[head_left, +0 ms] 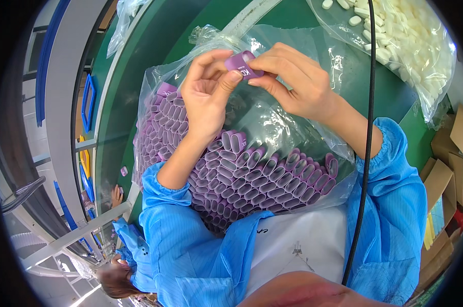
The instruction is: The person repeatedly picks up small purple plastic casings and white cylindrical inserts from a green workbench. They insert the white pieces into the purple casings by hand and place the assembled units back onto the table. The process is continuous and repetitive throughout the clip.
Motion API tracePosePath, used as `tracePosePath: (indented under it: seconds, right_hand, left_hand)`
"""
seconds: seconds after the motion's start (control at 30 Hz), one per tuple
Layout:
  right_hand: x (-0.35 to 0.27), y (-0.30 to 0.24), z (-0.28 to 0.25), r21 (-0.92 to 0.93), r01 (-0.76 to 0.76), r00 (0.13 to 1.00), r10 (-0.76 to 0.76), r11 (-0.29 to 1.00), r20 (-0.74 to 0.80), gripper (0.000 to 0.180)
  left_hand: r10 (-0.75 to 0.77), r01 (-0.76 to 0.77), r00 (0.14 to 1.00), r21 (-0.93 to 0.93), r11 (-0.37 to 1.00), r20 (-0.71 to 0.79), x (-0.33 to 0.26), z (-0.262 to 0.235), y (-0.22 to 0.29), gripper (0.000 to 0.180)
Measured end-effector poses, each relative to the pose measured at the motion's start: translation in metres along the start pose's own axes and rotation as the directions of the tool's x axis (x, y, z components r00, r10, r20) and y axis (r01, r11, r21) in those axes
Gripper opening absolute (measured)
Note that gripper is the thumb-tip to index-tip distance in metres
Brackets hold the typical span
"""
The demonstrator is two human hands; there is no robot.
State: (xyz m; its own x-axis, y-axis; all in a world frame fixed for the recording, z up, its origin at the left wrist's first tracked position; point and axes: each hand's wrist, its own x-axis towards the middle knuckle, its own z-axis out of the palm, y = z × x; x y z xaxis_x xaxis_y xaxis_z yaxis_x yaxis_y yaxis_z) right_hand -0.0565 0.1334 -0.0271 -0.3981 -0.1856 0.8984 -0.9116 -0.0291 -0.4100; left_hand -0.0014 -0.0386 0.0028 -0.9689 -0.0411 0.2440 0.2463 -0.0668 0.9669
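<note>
Both hands up over the bag, sharing one purple sleeve [243,64]. Left hand [207,92] closed on its left end, thumb + fingers pinching. Right hand [294,82] closed on the right end, fingertips on top. Directly below the hands: clear plastic bag [272,123] full of same purple sleeves [262,179], stacked w/ open ends up. Up-right of right hand: 2nd bag of white pieces [395,30] on green table [134,102]. Black cable [368,128] runs just right of right wrist. Another person [124,245] lower left.
</note>
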Motion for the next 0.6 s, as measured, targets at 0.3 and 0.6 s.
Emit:
tracePosePath:
  seconds: [0.3,0.6]
  right_hand:
    - [-0.0023,-0.0034,0.0008,0.052,-0.054,0.998,0.054,0.997,-0.009,0.024]
    - [-0.0032,-0.0005,0.0022,-0.001,-0.007,1.000,0.007,1.000,-0.029,0.024]
  left_hand:
    - [-0.057,0.063,0.996,-0.075,0.995,0.069,-0.0003,0.0012,0.0034,0.042]
    - [-0.095,0.093,0.996,-0.197,0.976,-0.001,-0.0019,0.0027,0.0041,0.052]
